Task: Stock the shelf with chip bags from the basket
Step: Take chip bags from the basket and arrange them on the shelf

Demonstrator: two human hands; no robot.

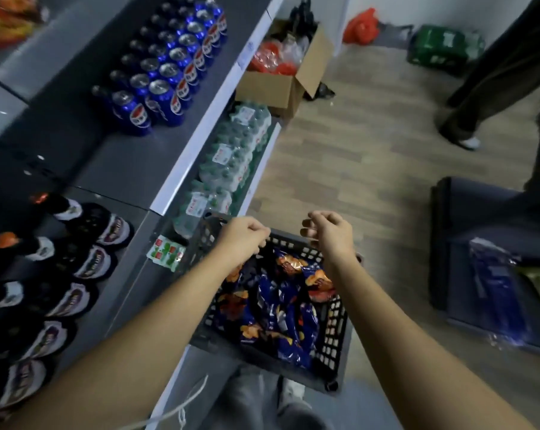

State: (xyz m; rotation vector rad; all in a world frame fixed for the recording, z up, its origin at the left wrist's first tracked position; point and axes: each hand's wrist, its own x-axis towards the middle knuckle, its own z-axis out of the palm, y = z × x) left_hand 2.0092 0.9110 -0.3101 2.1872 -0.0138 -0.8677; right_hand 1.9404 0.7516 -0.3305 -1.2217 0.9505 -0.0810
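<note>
A dark plastic basket [333, 321] sits low in front of me, against the shelf unit. It holds several blue and orange chip bags [278, 305]. My left hand [243, 235] is at the basket's far rim, fingers curled down over the edge. My right hand [329, 231] hovers just above the same rim to the right, fingers loosely curled and holding nothing. The grey shelf [123, 169] to the left has a bare stretch between the drinks.
Blue cans [169, 88] and dark bottles [76, 259] stand on the shelf, with water bottle packs [231, 156] on the tier below. A cardboard box [281, 88] lies on the floor beyond. Another person's legs [479, 88] stand at right, near a dark crate [479, 243].
</note>
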